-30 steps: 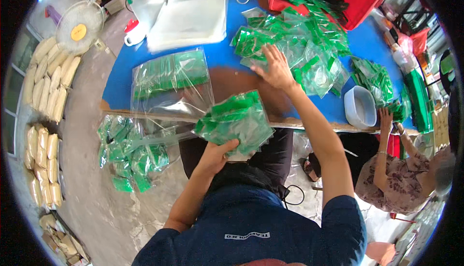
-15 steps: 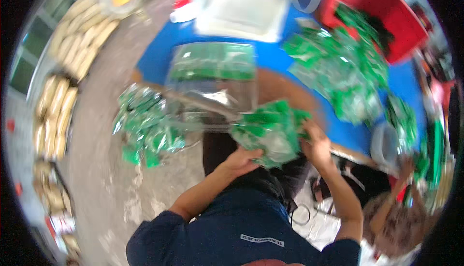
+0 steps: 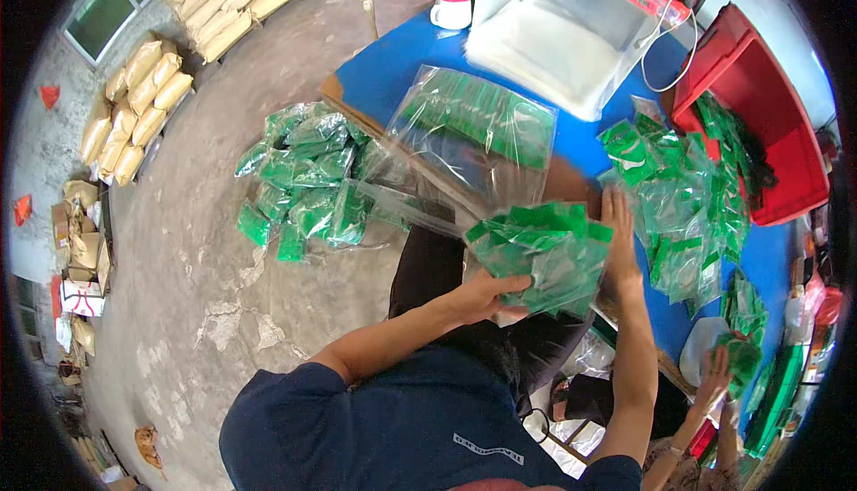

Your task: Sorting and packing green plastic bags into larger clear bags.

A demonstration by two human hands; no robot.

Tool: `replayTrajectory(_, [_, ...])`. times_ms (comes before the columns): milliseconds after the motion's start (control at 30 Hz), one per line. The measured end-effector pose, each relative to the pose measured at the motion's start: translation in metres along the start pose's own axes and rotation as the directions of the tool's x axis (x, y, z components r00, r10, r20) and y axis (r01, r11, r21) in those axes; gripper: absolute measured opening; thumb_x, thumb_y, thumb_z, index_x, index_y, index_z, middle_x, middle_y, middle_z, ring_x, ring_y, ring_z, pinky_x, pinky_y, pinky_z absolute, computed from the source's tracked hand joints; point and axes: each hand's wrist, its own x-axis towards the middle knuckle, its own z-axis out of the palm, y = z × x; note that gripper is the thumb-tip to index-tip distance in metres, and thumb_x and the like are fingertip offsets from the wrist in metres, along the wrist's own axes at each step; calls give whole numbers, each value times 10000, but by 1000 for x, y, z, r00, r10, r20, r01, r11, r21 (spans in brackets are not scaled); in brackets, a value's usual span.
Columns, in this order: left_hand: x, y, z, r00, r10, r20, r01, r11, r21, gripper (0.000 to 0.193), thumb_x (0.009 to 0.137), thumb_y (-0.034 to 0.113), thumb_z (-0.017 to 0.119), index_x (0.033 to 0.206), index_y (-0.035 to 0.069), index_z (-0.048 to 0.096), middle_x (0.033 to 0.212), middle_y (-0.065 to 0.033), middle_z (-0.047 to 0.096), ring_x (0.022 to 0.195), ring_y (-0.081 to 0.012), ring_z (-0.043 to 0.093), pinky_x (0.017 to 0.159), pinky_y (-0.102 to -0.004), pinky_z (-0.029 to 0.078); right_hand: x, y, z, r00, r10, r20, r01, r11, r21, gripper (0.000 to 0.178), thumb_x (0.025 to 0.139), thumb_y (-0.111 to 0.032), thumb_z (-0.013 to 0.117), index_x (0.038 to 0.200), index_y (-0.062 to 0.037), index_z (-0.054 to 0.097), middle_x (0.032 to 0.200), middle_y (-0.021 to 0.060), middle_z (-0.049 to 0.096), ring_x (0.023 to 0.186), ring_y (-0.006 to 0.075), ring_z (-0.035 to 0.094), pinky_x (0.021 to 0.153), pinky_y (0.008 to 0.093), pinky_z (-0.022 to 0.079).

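My left hand (image 3: 498, 295) grips a bunch of flat green-and-clear plastic packets (image 3: 544, 254) from below, thumb on top, and they fan out over my lap. Along the right edge of this bunch, my right hand (image 3: 620, 237) is held upright with its fingers stretched out. Just beyond, at the table's near edge, lies a large clear plastic bag (image 3: 451, 156) with a row of green packets in its far end; its loose mouth hangs toward me. A heap of similar loose packets (image 3: 669, 201) spreads on the blue tabletop (image 3: 370, 71) to the right.
Filled bags (image 3: 308, 178) are piled left of the table. A red crate (image 3: 759, 125) lies tipped at the right, near a clear bin (image 3: 562, 45) and a red-lidded container (image 3: 452, 9). At lower right, a co-worker's hands (image 3: 714, 379) handle green packets beside a translucent tub (image 3: 701, 348).
The view has swung, shifting the table rightward in the picture. My right hand's fingers, bent at the bunch before, are now straight along its side. The packets look more evenly fanned.
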Motion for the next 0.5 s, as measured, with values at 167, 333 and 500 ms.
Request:
replayTrajectory(167, [-14,-2,-5,993,44,106,-35,996,-79,674,858,57,732,1453,78,414,1407,-106,535,1263,-278,554,1097,-464,429,-55,-41,-23,997,-53,49,37,959,281,623,889,-191,571,1442,26,384,1516,263,350,1407,445,323,1141,565,281])
replayTrajectory(333, [-8,-9,-7,984,-60,170,59,998,7,675,859,55,728,1456,70,412,1400,-108,543,1298,-281,522,1105,-478,416,-139,-24,39,936,353,-10,-254,691,676,400,892,-131,573,1248,49,540,1283,280,540,1202,469,516,1072,585,369])
replayTrajectory(500, [-3,-10,-20,994,-19,104,8,994,108,637,863,100,721,1432,58,438,1393,-118,549,1302,-293,517,1101,-481,422,-88,-38,-41,557,815,-162,-288,372,883,111,973,-97,634,952,3,591,886,2,579,813,118,524,749,261,431])
